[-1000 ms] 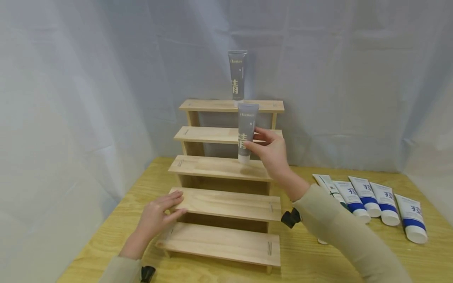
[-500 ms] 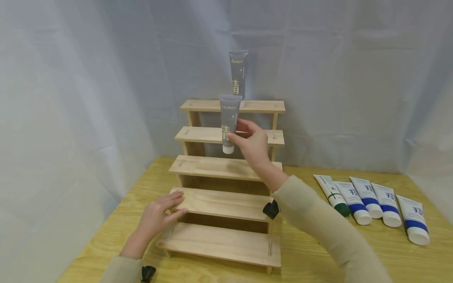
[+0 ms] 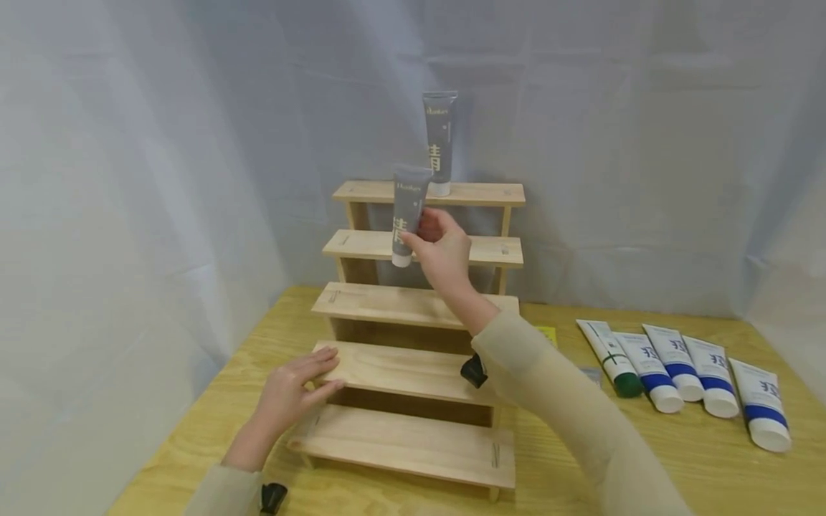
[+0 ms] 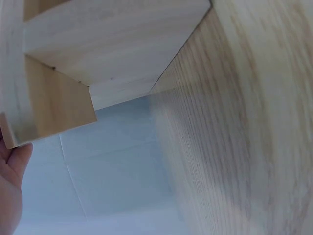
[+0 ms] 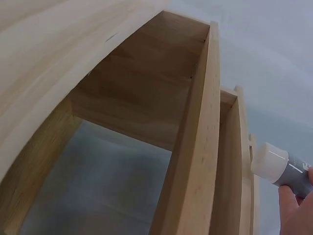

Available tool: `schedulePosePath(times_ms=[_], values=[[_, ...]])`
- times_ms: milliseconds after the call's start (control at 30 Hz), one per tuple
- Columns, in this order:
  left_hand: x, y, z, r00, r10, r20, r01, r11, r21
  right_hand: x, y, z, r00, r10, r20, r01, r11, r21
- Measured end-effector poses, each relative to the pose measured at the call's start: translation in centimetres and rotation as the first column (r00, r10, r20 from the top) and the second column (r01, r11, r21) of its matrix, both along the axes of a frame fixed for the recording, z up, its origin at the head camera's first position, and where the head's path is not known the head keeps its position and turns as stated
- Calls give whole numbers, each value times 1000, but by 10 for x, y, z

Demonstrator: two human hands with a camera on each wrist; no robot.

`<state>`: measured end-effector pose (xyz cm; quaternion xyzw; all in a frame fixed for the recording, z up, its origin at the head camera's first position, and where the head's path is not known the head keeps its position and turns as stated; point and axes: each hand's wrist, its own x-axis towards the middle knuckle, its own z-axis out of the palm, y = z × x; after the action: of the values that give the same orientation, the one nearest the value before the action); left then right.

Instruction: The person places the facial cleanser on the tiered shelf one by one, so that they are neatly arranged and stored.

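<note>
One tube atop the stand, other tubes on the table at right

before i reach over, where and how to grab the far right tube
Probably by its white cap, coming from the near side: the tube lies with that thick, rounded end nearest, and a gap separates it from the next tube.

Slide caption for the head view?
Right hand holds a grey white-capped tube at a five-tier pale wooden rack; left hand touches its second-lowest shelf.

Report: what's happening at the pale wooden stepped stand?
Right hand grips grey, white-capped squeeze tube, tilted slightly. Left hand rests on stand. Matching tube occupies top shelf.
</note>
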<state>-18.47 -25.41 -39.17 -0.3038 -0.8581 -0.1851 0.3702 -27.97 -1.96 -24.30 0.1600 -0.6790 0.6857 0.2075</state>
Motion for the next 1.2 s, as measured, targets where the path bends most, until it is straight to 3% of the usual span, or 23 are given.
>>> schedulePosePath(times_ms=[233,400,467,533,633,733,867,1200], values=[[1,0,0,1000,6,1,-6,1000,-7,-9,-8,3,999,-32,-15,32,999,-12],[1,0,0,1000,-2,-4,2,1000,-6,-93,-19,-43,998,-18,-64,16,999,-28],[1,0,0,1000,-4,-6,4,1000,-4,-116,-22,-56,998,2,-65,-4,1000,-25],[1,1,0,1000,-6,-7,6,1000,-2,-97,-22,-42,998,-6,-69,5,1000,-15],[1,1,0,1000,-6,-7,6,1000,-4,-55,-19,-15,999,-21,-50,22,1000,18],[1,1,0,1000,-5,-4,5,1000,-5,-36,-20,-3,997,-51,-59,54,997,47],[1,0,-1,1000,-2,-2,2,1000,-6,-29,-23,1,996,-55,-75,60,995,75],[1,1,0,1000,-6,-5,6,1000,-7,-35,-27,1,991,-83,-106,97,987,127]])
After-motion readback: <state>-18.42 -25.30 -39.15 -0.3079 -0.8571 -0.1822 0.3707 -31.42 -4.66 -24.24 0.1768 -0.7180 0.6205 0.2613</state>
